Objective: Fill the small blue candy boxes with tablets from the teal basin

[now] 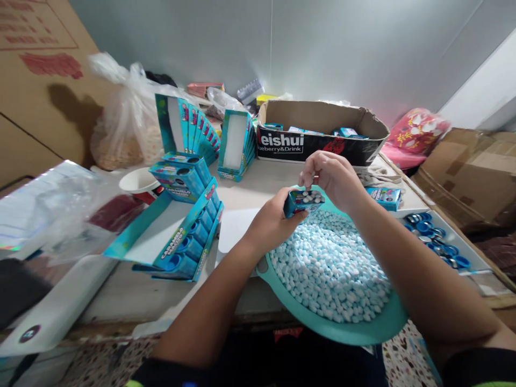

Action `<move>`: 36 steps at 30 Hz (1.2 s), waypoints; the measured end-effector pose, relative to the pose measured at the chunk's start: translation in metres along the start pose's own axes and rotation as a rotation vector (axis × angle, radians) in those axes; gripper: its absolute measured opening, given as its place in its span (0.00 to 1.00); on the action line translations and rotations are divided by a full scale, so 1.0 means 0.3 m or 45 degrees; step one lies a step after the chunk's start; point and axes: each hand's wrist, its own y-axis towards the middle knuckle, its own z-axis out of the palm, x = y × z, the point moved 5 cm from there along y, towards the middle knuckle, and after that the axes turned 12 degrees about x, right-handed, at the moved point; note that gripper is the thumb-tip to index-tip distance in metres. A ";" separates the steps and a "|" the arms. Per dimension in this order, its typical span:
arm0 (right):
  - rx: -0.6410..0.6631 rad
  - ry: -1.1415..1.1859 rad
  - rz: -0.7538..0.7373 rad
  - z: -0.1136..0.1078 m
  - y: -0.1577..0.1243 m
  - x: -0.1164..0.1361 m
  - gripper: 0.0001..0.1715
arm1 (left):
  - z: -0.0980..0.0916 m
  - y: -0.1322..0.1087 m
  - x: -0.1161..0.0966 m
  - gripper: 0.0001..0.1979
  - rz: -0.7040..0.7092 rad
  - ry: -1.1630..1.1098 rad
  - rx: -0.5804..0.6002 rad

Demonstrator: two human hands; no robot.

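Observation:
My left hand (pixel 280 215) holds a small blue box (pixel 300 203) above the back left of a teal bowl (pixel 346 336). White and pale blue candies show in the box's open top. The bowl is full of the same small candies (pixel 334 269). Just above the box's opening is my right hand (pixel 328 174), its fingers bent and pinched together; what they hold, if anything, is too small to name.
Left of the bowl, a blue display tray (pixel 133 257) carries several small boxes. Folded display cartons (pixel 234 142) stand behind. A black-printed cardboard box (pixel 318 153) is at the back. Blue lids (pixel 437 236) lie in a white tray at right, near a blue box (pixel 385 198).

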 end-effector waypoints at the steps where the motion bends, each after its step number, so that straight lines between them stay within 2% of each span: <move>1: 0.001 -0.010 -0.005 0.000 -0.001 0.001 0.22 | 0.000 0.000 0.000 0.24 0.004 -0.005 0.000; 19: 0.145 -0.142 -0.063 0.012 -0.006 0.003 0.25 | -0.002 0.002 0.006 0.20 -0.003 -0.056 -0.040; 25: 0.104 -0.193 -0.036 0.017 -0.002 0.006 0.26 | -0.006 0.000 0.004 0.21 -0.019 -0.061 -0.059; 31: 0.030 -0.267 -0.021 0.003 0.007 -0.004 0.32 | -0.007 0.003 0.002 0.21 -0.026 -0.056 -0.071; 36: 0.059 -0.284 0.052 -0.005 0.013 -0.021 0.37 | -0.005 0.008 0.017 0.22 -0.003 -0.101 -0.084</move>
